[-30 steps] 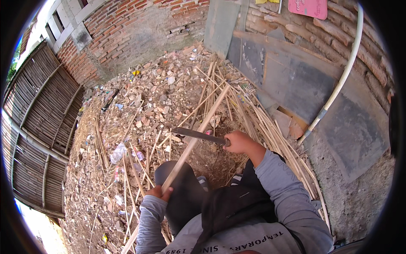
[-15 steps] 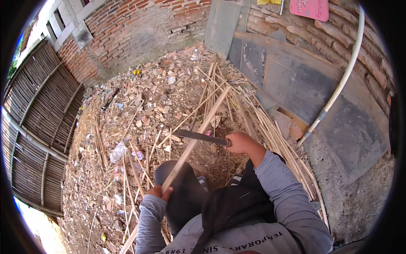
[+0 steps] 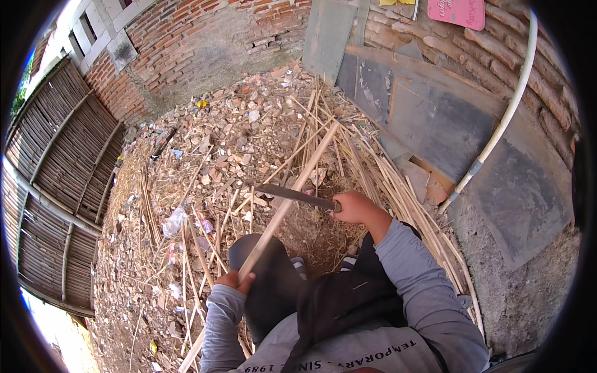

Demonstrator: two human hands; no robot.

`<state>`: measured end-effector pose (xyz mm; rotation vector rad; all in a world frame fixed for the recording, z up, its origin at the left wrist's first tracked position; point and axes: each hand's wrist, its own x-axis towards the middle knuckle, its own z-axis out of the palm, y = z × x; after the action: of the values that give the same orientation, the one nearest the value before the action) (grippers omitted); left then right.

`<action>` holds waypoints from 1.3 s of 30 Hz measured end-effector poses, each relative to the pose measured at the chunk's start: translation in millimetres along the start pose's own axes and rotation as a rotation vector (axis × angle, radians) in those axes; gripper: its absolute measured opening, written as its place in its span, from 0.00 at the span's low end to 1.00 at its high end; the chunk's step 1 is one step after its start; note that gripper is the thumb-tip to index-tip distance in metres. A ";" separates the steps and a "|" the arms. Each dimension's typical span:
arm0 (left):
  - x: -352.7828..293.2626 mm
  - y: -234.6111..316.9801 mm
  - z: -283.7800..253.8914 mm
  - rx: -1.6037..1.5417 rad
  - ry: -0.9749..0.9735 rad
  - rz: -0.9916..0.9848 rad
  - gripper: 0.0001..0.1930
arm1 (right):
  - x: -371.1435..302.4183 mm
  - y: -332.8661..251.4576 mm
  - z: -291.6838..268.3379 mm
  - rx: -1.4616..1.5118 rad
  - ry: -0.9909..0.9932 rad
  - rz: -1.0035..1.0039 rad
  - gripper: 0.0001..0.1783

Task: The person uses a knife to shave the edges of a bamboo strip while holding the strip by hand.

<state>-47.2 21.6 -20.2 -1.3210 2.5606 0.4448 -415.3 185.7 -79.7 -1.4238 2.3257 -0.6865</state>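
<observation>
My left hand [image 3: 234, 281] is closed round a long pale strip of split bamboo [image 3: 269, 231]. The strip slants from the lower left, past my left knee, up and away to the right. In my right hand [image 3: 356, 207] is the handle of a machete [image 3: 297, 196], held by a closed fist. Its dark blade lies across the bamboo strip, pointing left, and seems to touch it. Whether the edge bites into the strip I cannot tell. My fingers partly hide the machete's handle.
Many bamboo strips [image 3: 373, 163] lie piled right of centre, with several more [image 3: 188, 273] on the left. Rubble and litter [image 3: 230, 137] cover the ground. Dark panels [image 3: 444, 124] and a pale pole [image 3: 505, 118] lean at the right wall. A bamboo fence [image 3: 53, 161] stands left.
The machete blade has tilted slightly, and its tip sits a little higher along the bamboo strip. Both hands stay almost in place, still gripping.
</observation>
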 end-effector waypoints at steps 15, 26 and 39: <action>0.4 -3.4 4.1 -0.023 0.027 0.012 0.33 | 3.5 4.0 9.5 0.033 -0.016 -0.048 0.17; 3.1 -10.3 10.9 -0.033 0.095 0.061 0.33 | -1.9 -6.4 8.3 -0.008 -0.070 -0.069 0.16; 5.0 -11.7 12.8 -0.048 0.062 0.033 0.33 | -3.0 -1.0 4.9 0.060 0.035 -0.072 0.16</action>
<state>-39.6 16.2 -35.7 -1.3308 2.6409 0.4817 -410.7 186.9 -83.1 -1.4856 2.2690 -0.8007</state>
